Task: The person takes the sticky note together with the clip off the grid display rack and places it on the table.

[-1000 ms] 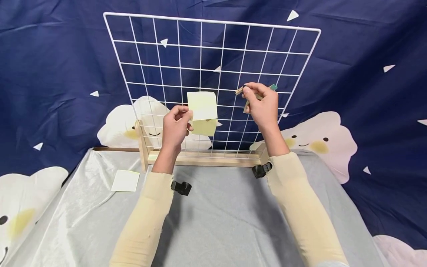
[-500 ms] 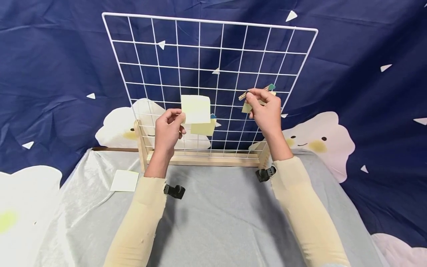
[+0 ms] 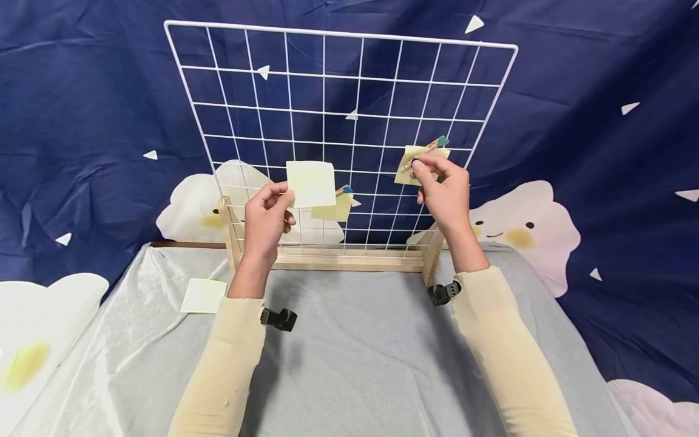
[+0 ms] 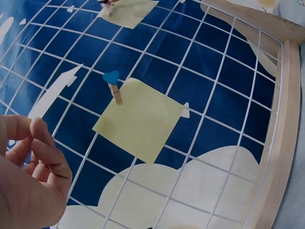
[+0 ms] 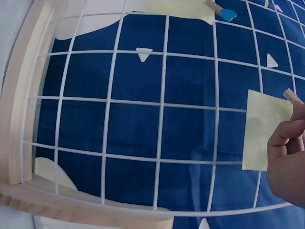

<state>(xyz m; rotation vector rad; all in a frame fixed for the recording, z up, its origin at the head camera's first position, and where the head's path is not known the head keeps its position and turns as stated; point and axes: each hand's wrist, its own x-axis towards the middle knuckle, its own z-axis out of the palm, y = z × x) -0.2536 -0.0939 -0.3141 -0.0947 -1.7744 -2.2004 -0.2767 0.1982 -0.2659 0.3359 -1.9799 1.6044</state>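
Note:
My left hand (image 3: 264,218) pinches a pale yellow paper square (image 3: 311,184) by its edge, in front of the white wire grid (image 3: 341,37). In the left wrist view this paper (image 4: 56,91) is seen nearly edge-on. My right hand (image 3: 445,188) pinches a small wooden clothespin (image 3: 406,168) with a dark piece at the fingertips. Its wooden end (image 5: 289,95) shows in the right wrist view. Behind that hand, another yellow paper square (image 3: 401,177) hangs on the grid under a green-topped clothespin (image 3: 441,142). The right hand covers part of this paper.
Lower on the grid, a yellow paper square (image 4: 138,121) hangs from a clothespin with a blue heart (image 4: 111,78). The grid stands in a wooden base (image 3: 349,263) on a grey cloth-covered table (image 3: 355,340). A further paper square (image 3: 203,296) lies at the table's left.
My left hand has moved left and down with its paper, uncovering the blue clothespin. My right hand has shifted right and down, bringing the clothespin over the upper right paper.

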